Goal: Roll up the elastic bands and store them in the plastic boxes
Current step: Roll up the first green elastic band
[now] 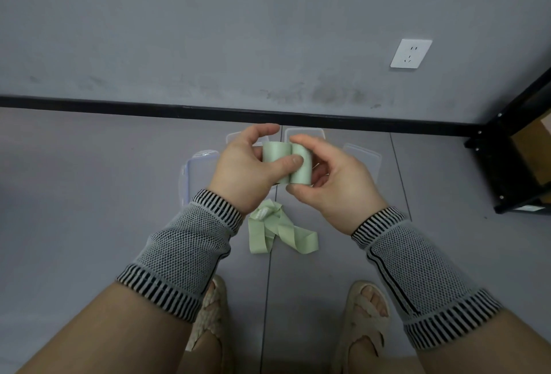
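Grey floor (89, 195) below a grey wall (208, 31), my left hand (244, 171) and right hand (331, 183) gripping the rolled green band (287, 165) above the clear plastic boxes (198, 171), which my hands partly hide, a loose band (280, 230) nearer my feet

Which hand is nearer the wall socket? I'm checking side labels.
Right. The right hand lies below and left of the wall socket; the left hand is farther left, both gripping the green band.

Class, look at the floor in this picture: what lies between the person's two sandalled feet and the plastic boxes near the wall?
In the head view, a loose green band lies crumpled on the floor between the feet and the boxes.
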### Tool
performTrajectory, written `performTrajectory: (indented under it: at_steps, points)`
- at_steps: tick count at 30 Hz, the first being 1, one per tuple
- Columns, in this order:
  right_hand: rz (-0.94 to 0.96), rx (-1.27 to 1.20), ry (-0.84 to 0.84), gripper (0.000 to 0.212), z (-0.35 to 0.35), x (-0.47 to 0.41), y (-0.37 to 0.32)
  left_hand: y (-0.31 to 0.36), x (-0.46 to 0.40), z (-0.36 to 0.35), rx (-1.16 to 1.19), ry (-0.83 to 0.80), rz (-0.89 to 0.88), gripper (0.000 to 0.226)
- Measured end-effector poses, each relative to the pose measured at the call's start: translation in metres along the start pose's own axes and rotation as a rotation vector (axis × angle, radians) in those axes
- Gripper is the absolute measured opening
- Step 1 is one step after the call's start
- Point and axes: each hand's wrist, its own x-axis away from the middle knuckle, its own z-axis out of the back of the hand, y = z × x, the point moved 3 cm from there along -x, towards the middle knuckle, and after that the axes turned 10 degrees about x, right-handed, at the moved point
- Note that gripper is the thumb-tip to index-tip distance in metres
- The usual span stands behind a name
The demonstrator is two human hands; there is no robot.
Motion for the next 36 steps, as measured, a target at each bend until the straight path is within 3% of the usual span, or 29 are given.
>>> performTrajectory:
  at_steps: [6,10,15,23,36]
  points:
    - [-0.009,0.021,-0.036,0.083,-0.001,0.004,0.001,-0.001,-0.001,0.000,0.055,-0.015,0.073,0.050]
    - [-0.004,0.079,-0.031,0.068,0.002,0.003,-0.001,0.000,0.000,0.000,0.077,-0.049,0.101,0.051]
    - [-0.068,-0.134,-0.080,0.054,0.003,0.003,0.001,0.002,-0.002,0.007,0.074,-0.039,0.105,0.042]
    - [-0.051,-0.428,-0.102,0.053,0.011,0.002,0.000,0.010,-0.004,0.019,0.142,-0.003,0.103,0.038]
    - [-0.019,-0.002,0.004,0.049,0.005,0.001,0.000,0.006,0.000,0.000,-0.032,-0.002,0.012,0.037]
